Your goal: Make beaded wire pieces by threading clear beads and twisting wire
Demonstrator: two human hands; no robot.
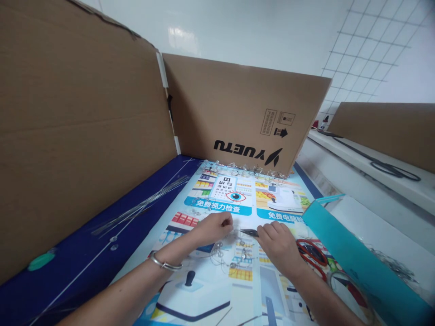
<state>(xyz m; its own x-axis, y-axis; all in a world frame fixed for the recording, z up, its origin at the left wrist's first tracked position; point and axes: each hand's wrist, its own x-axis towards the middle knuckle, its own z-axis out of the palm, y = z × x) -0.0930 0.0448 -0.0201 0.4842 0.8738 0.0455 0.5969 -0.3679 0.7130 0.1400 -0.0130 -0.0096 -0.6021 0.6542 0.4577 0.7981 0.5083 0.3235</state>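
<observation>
Gripping dark, pointed pliers, the R hand is closed, fingers wrapped round the handles, out in front of the board. The L hand is beside the pliers' tips, also in front of the board, w/ fingers curled in & fingertips tog.; anything they pinch is too small to tell. Plier tips point at the L fingers, prob. so both hands can work on one tiny spot.

Beads lie on the printed mat, farther from the board than the fingers, prob. to be within easy reach. They look clear, round & shiny, w/ v. thin, looping wire around them. More clear pieces line the board's foot, maybe to be out of the hands' way.

Long, thin strands lie in front & left of the board, roughly straight, prob. to avoid tangling. Right of the board & nearer, a teal box sits open, its walls prob. stopping the silvery bits inside from scattering.
</observation>
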